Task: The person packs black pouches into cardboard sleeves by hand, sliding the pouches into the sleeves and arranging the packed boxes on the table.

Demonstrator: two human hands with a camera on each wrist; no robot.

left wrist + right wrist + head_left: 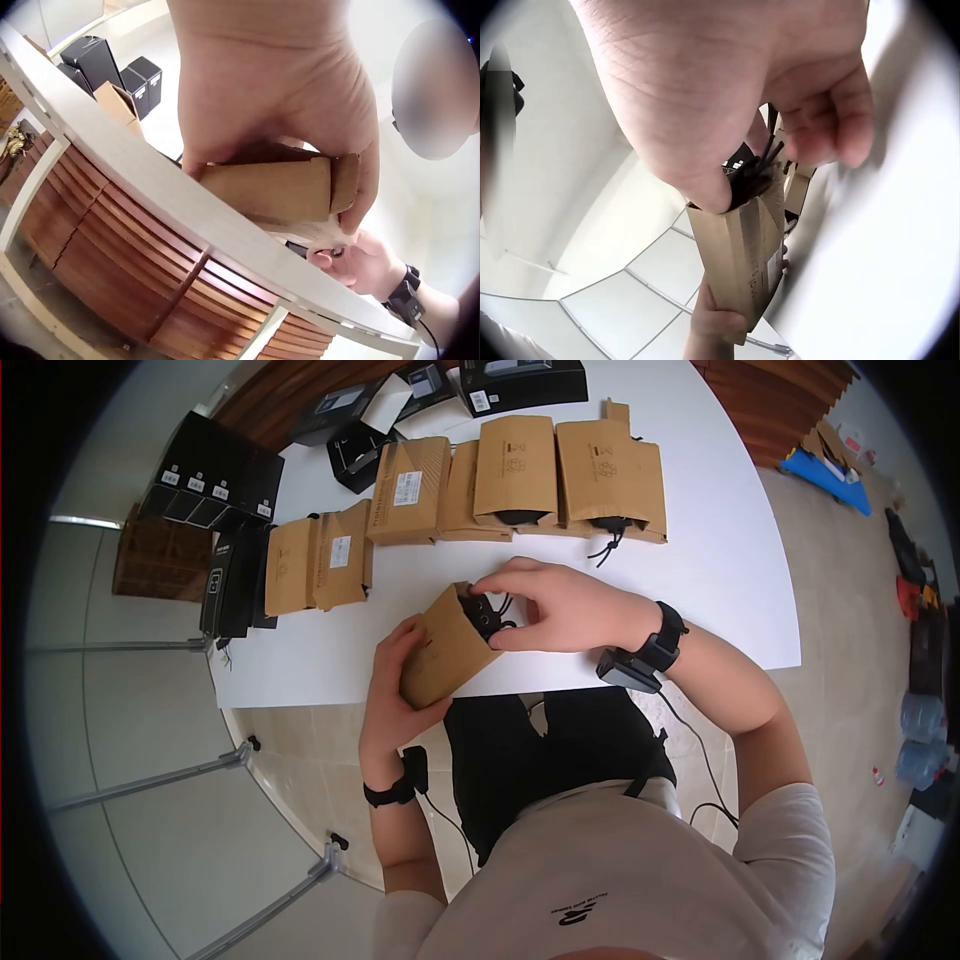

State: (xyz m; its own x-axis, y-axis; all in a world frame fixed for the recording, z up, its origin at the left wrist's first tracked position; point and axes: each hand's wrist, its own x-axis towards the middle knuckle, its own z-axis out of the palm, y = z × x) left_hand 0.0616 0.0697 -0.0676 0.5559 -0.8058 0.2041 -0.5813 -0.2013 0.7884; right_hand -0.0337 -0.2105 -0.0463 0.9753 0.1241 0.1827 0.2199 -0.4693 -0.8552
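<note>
A brown cardboard box (440,652) is tilted over the table's near edge, its open end facing up and right. My left hand (393,678) grips the box around its lower part, thumb on the near side and fingers on the far side. At the open end, my right hand (575,605) pinches a black corded item (484,616) that sits in the mouth of the box. White print and thin black cords show on this item in the right wrist view, where the thumb lies at the box rim; most of the item is hidden inside.
Several brown boxes (410,485) stand in a row across the white table (720,560), some with black contents and cords (610,545) poking out. Black boxes (215,475) are stacked at the left, and more black packaging (525,382) lies at the back.
</note>
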